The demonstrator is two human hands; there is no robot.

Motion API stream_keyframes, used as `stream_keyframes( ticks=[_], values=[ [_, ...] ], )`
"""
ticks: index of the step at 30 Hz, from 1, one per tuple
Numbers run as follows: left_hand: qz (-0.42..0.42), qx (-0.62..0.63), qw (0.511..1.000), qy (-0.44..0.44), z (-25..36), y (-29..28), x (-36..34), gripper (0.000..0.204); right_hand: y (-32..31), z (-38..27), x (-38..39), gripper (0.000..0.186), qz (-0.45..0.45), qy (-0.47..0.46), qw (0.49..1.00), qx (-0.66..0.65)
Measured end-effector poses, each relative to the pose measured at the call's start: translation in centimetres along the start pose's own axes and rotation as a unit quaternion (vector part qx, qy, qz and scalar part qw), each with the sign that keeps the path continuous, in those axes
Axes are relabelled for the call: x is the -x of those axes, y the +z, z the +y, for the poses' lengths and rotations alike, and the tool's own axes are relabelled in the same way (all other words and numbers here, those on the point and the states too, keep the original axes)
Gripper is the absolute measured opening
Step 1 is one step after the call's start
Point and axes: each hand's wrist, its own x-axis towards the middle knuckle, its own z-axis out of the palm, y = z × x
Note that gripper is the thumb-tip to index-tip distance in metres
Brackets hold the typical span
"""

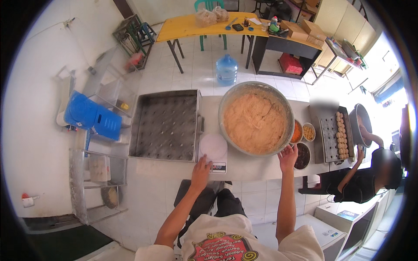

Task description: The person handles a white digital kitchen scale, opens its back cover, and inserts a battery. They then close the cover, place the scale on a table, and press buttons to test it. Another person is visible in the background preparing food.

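Note:
A large metal basin (256,153) of pale, sticky dough (252,119) sits on the table in front of me. At its near right rim is my right hand (288,158), fingers spread and apparently touching the rim. My left hand (200,175) lies by the near left edge of a white kitchen scale (219,168), fingers stretched out and holding nothing. A round white plate (213,147) rests on the scale. Right of the basin stand small bowls of orange bits (297,132), yellowish pieces (308,132) and a dark filling (302,156).
A deep metal tray (199,104) with a dimpled base stands at the left. Another tray (323,143) at the right holds a row of dough balls (342,135). Beyond it, a co-worker (365,174) reaches into a metal basin (358,114). A blue water jug (227,69) stands on the floor.

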Motion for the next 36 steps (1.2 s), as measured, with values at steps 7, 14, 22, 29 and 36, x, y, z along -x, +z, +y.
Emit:
stream_keyframes(
  ticks=[7,14,22,29,36],
  values=[
    [-0.021,0.140,0.982,-0.121,-0.2,-4.7,5.9,0.051,-4.7,16.8,8.9,0.024,-0.191,-0.111,0.894,0.389],
    [-0.204,0.197,0.922,-0.264,-8.6,-1.3,23.3,0.041,6.5,20.8,17.6,0.069,-0.318,-0.312,0.540,0.714],
    [-0.216,0.219,0.851,-0.426,-12.6,2.2,39.0,0.039,7.3,22.6,17.3,0.077,-0.305,-0.280,0.461,0.785],
    [-0.169,0.280,0.838,-0.436,-15.3,3.1,46.3,0.040,8.4,22.8,15.6,0.074,-0.282,-0.179,0.430,0.839],
    [-0.135,0.266,0.845,-0.444,-18.1,1.8,49.3,0.041,9.3,23.0,18.3,0.091,-0.272,-0.154,0.382,0.870]
  ],
)
